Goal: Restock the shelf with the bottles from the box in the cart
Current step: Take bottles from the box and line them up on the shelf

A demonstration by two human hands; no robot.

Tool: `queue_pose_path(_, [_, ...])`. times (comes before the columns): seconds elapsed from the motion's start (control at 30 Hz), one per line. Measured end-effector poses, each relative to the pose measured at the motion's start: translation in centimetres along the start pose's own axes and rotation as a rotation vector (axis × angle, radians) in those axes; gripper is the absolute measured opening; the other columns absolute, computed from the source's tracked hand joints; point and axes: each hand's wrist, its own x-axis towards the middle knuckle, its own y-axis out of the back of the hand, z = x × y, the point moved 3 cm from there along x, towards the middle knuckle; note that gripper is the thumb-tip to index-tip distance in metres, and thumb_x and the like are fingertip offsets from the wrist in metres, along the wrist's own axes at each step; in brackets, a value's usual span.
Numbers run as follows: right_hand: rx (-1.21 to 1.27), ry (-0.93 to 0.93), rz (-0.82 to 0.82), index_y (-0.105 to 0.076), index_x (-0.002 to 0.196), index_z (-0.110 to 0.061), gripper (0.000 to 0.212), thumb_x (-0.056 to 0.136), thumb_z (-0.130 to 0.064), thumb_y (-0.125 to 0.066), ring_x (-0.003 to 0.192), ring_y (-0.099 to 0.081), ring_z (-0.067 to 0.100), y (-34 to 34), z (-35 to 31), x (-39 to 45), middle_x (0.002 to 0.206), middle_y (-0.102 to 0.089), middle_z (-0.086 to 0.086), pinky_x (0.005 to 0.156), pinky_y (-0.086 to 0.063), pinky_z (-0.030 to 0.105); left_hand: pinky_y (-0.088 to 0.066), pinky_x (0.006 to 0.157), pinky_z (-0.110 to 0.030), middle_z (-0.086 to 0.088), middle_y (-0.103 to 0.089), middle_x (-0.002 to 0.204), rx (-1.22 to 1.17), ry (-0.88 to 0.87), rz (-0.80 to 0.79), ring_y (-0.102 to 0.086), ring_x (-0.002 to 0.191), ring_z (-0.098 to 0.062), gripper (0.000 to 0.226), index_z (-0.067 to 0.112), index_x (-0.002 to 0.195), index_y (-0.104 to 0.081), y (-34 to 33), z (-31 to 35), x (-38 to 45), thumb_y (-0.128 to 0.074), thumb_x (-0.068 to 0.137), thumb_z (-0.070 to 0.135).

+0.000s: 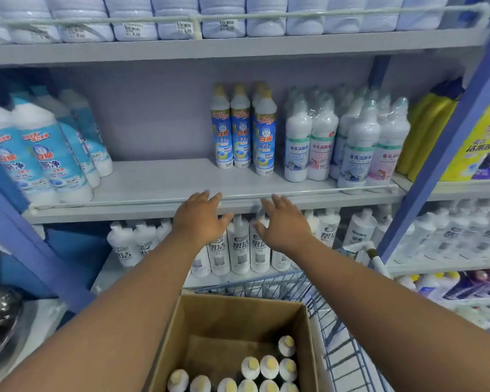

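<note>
Left hand (200,219) and right hand (283,224) are hovering spread, holding nothing, near the shelf (159,179) rail; contact seemingly none. Yellow-capped bottles (269,366) are standing in the box (238,315) below.

top tier: pale jugs (224,21) in a row, price tags (184,27) on fronts
mid left: light-blue bottles (44,162), upright, front to back
mid right: shrink-wrapped twin packs (348,142), white w/ green bands
far right bay: yellow bottles (436,128), tilted; purple-label jug (484,148) beside
lower tier: white bottles (239,244), dark print, packed tight
lower right: more white bottles (458,236), blurred
bottom left: dark shiny object (0,315), can't tell what
</note>
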Motion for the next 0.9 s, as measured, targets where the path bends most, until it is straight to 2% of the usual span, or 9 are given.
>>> queue_pose_path(0.17, [0.003, 0.028, -0.092, -0.011, 0.157, -0.022, 0.074, 0.097, -0.058, -0.036, 0.151, -0.002, 0.026, -2.5, 0.0, -5.6, 0.164, -0.007, 0.006, 0.122, -0.013, 0.046, -0.023, 0.119, -0.039, -0.004, -0.025, 0.163, -0.001, 0.01, 0.006, -0.021, 0.15, -0.024, 0.07, 0.026, 0.156, -0.029, -2.2, 1.4, -6.2, -0.044, 0.096, 0.06])
queue_pose_path(0.37, [-0.002, 0.067, -0.199, -0.007, 0.157, -0.024, 0.074, 0.098, -0.056, -0.036, 0.151, -0.001, 0.027, -6.4, -0.5, -10.0, 0.165, -0.005, 0.005, 0.121, -0.014, 0.048, -0.023, 0.12, -0.044, -0.003, -0.022, 0.164, -0.002, 0.04, -0.091, -0.019, 0.151, -0.026, 0.072, 0.029, 0.157, -0.024, -6.0, 0.9, -10.5, -0.038, 0.096, 0.064])
queue_pose_path(0.5, [-0.009, 0.047, -0.253, -0.008, 0.157, -0.025, 0.072, 0.098, -0.056, -0.036, 0.151, -0.002, 0.027, -9.7, -0.7, -10.9, 0.165, -0.005, 0.005, 0.121, -0.013, 0.047, -0.023, 0.12, -0.042, 0.0, -0.021, 0.165, -0.034, 0.036, -0.142, -0.018, 0.151, -0.024, 0.069, 0.03, 0.157, -0.025, -9.1, -0.9, -11.7, -0.04, 0.097, 0.062])
queue_pose_path(0.63, [0.008, -0.006, -0.3, -0.014, 0.156, -0.024, 0.07, 0.098, -0.053, -0.039, 0.151, -0.007, 0.026, -13.1, -0.3, -11.6, 0.164, -0.013, 0.006, 0.121, -0.016, 0.046, -0.022, 0.119, -0.039, 0.003, -0.024, 0.163, -0.066, 0.007, -0.193, -0.02, 0.15, -0.022, 0.071, 0.03, 0.156, -0.027, -12.0, -2.2, -11.5, -0.042, 0.096, 0.063])
queue_pose_path(0.7, [0.003, -0.043, -0.325, -0.017, 0.155, -0.023, 0.071, 0.096, -0.052, -0.043, 0.15, -0.01, 0.028, -14.8, 0.3, -12.3, 0.162, -0.018, 0.006, 0.12, -0.021, 0.046, -0.024, 0.119, -0.042, 0.004, -0.023, 0.164, -0.082, -0.017, -0.221, -0.02, 0.15, -0.021, 0.071, 0.032, 0.156, -0.026, -13.5, -2.7, -11.2, -0.041, 0.095, 0.065])
queue_pose_path(0.77, [0.019, -0.113, -0.37, -0.019, 0.154, -0.023, 0.07, 0.095, -0.05, -0.046, 0.149, -0.013, 0.028, -16.6, 0.9, -13.1, 0.161, -0.02, 0.004, 0.117, -0.024, 0.045, -0.023, 0.12, -0.046, 0.006, -0.019, 0.164, -0.083, -0.039, -0.281, -0.018, 0.151, -0.02, 0.071, 0.033, 0.156, -0.023, -15.3, -3.0, -11.0, -0.039, 0.095, 0.065])
queue_pose_path(0.83, [0.029, -0.186, -0.41, -0.022, 0.153, -0.024, 0.069, 0.093, -0.05, -0.047, 0.146, -0.019, 0.028, -18.4, 1.5, -13.8, 0.159, -0.024, 0.004, 0.115, -0.025, 0.044, -0.021, 0.119, -0.045, 0.005, -0.018, 0.165, -0.079, -0.066, -0.347, -0.017, 0.151, -0.021, 0.07, 0.032, 0.157, -0.022, -17.2, -3.2, -10.8, -0.039, 0.096, 0.064])
queue_pose_path(0.9, [0.044, -0.255, -0.44, -0.019, 0.154, -0.025, 0.071, 0.094, -0.051, -0.046, 0.148, -0.016, 0.027, -19.9, 2.0, -14.4, 0.161, -0.021, 0.004, 0.117, -0.025, 0.043, -0.022, 0.121, -0.043, 0.003, -0.019, 0.165, -0.092, -0.093, -0.38, -0.017, 0.151, -0.022, 0.071, 0.031, 0.157, -0.022, -19.0, -3.2, -10.7, -0.04, 0.096, 0.063])
